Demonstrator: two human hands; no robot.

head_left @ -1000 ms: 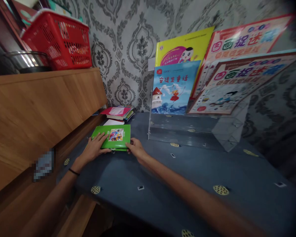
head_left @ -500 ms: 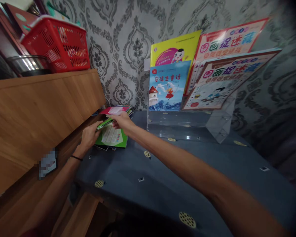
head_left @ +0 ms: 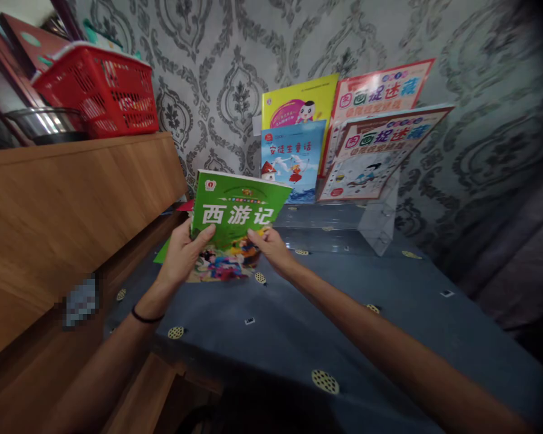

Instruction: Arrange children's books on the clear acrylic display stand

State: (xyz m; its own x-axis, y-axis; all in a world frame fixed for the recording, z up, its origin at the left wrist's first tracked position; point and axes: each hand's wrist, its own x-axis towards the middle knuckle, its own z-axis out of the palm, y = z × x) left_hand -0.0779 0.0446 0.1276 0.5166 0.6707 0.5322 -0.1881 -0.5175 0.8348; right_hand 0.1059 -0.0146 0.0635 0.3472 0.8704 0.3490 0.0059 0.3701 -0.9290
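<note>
Between my two hands a green book (head_left: 239, 220) with white Chinese characters and a colourful picture is held up, its front cover towards me. My left hand (head_left: 183, 250) grips its left edge, thumb on the cover. At the lower right edge, my right hand (head_left: 271, 247) pinches it with the thumb in front. Behind it stands a clear display rack (head_left: 382, 223) holding a blue book (head_left: 294, 157), a yellow book (head_left: 303, 102) and two red-bordered books (head_left: 371, 157). The green book mostly hides the pile of books; only a green corner (head_left: 161, 252) and a bit of red show.
The rack stands on a dark blue patterned cloth (head_left: 280, 325) over the table. To the left, a wooden cabinet (head_left: 81, 199) carries a red plastic basket (head_left: 104, 90) and a steel pot (head_left: 49, 123). Patterned wallpaper (head_left: 235, 84) covers the wall behind.
The green book has come up off the pile and turned so its cover faces me. Both hands moved right with it, and the view has shifted a little.
</note>
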